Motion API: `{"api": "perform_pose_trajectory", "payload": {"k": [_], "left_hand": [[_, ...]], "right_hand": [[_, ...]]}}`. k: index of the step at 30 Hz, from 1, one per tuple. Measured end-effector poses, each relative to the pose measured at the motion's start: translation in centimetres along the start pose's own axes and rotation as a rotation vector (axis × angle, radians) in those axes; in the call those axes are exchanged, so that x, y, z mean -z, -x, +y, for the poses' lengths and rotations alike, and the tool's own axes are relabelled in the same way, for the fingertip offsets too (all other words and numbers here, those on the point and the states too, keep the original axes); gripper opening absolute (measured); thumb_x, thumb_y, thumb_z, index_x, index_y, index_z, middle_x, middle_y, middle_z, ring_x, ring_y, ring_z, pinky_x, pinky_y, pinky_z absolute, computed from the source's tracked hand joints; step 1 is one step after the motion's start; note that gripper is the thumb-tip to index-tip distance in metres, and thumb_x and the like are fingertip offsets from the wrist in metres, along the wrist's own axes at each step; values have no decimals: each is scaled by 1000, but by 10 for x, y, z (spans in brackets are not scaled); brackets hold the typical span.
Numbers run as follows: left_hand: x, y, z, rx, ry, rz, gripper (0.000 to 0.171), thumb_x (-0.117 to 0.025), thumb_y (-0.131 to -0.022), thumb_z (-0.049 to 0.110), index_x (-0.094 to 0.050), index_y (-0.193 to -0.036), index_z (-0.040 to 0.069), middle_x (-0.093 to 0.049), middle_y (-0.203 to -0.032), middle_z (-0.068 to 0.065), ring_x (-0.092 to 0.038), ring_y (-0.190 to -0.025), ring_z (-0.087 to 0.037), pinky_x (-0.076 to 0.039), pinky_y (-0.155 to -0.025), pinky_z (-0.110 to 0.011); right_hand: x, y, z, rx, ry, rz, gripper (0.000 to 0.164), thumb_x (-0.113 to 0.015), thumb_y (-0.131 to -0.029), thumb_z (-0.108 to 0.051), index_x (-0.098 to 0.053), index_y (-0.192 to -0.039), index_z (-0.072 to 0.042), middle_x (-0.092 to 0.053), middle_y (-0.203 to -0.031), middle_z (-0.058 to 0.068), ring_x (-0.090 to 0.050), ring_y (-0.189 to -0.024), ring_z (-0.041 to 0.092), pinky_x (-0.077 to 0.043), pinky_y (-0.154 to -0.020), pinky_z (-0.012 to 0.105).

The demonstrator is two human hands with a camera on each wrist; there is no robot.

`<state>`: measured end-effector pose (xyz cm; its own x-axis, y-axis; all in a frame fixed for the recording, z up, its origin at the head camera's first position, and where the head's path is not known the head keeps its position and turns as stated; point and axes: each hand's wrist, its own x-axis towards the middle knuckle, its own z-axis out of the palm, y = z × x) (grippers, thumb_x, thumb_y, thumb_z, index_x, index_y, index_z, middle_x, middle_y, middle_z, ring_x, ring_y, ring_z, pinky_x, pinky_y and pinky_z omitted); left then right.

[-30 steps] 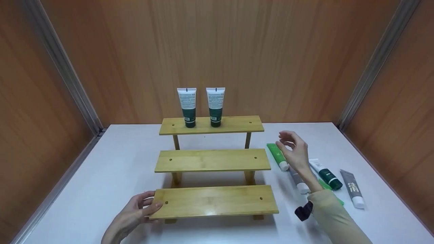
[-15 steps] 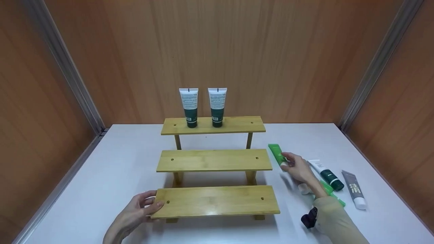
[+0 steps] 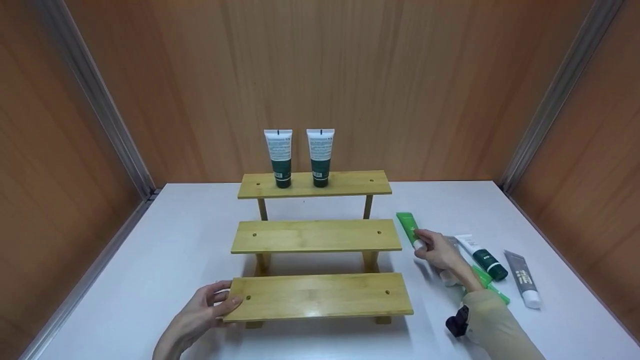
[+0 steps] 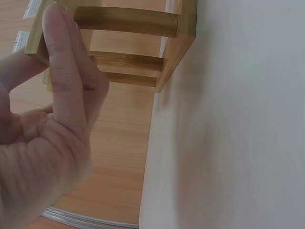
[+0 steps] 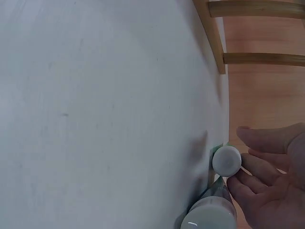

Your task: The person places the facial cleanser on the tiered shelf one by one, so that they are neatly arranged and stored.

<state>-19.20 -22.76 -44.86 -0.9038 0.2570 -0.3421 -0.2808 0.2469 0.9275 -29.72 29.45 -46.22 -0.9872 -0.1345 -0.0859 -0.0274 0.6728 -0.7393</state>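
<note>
My left hand (image 3: 192,317) grips the left end of the lowest board of a three-tier wooden display rack (image 3: 320,297), thumb on top and fingers underneath. In the left wrist view the fingers lie along the edge of the board. Right of the rack, my right hand (image 3: 440,252) has its thumb and fingers around the cap end of a bright green squeeze tube (image 3: 407,222) lying on the table. The right wrist view shows its round white cap (image 5: 227,161) between thumb and fingertips. Two white-and-dark-green tubes, a left one (image 3: 280,150) and a right one (image 3: 320,150), stand cap-down on the top board.
Near my right forearm lie a white-and-green tube (image 3: 482,257), a grey tube (image 3: 521,277) and another green tube (image 3: 482,276). A further tube with a pale cap (image 3: 448,278) is partly hidden beneath the right hand. Wooden panels (image 3: 320,75) enclose the white table (image 3: 150,240).
My right hand has come down from above the tubes to the cap end of the green tube, closing around it. The left hand stays on the lowest board.
</note>
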Motion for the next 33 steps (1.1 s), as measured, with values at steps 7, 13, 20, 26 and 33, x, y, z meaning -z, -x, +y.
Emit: {"api": "perform_pose_trajectory", "payload": {"k": [7, 13, 20, 26, 33], "left_hand": [[0, 0, 0, -49, 80, -76, 81, -68, -98, 29, -24, -150, -15, -63, -119, -8, -67, -95, -13, -62, -82, -35], [0, 0, 1, -48, 74, -78, 81, -67, -98, 30, -24, -150, -14, -65, -117, -7, -67, -94, -13, -62, -81, -34], [0, 0, 1, -30, 63, -64, 82, -67, -98, 32, -25, -150, -14, -65, -120, -9, -67, -95, -13, -62, -82, -35], [1, 0, 1, -31, 63, -69, 79, -67, -98, 31, -26, -150, -14, -65, -118, -8, -66, -96, -13, -61, -82, -34], [2, 1, 0, -45, 72, -81, 80, -67, -99, 29, -25, -150, -14, -66, -116, -6, -67, -95, -12, -61, -81, -34]], "right_hand": [[0, 8, 4, 43, -10, 25, 52, -62, -95, -1, -46, -143, 9, -49, -146, 32, -45, -138, 48, -39, -114, 58], [-2, 12, 2, -3, -29, 81, 43, -65, -95, -3, -56, -136, 7, -60, -135, 28, -57, -129, 44, -52, -104, 49], [-5, 15, 0, -6, 3, 219, 27, -71, -90, -5, -71, -115, 4, -72, -114, 23, -71, -105, 35, -60, -89, 41], [-10, 14, -3, 18, 42, 303, 18, -75, -85, -3, -74, -103, 3, -76, -98, 18, -73, -89, 25, -60, -80, 36], [-10, 11, -7, 19, 93, 329, 24, -78, -80, -2, -72, -103, 4, -74, -95, 17, -70, -87, 26, -58, -78, 38]]}}
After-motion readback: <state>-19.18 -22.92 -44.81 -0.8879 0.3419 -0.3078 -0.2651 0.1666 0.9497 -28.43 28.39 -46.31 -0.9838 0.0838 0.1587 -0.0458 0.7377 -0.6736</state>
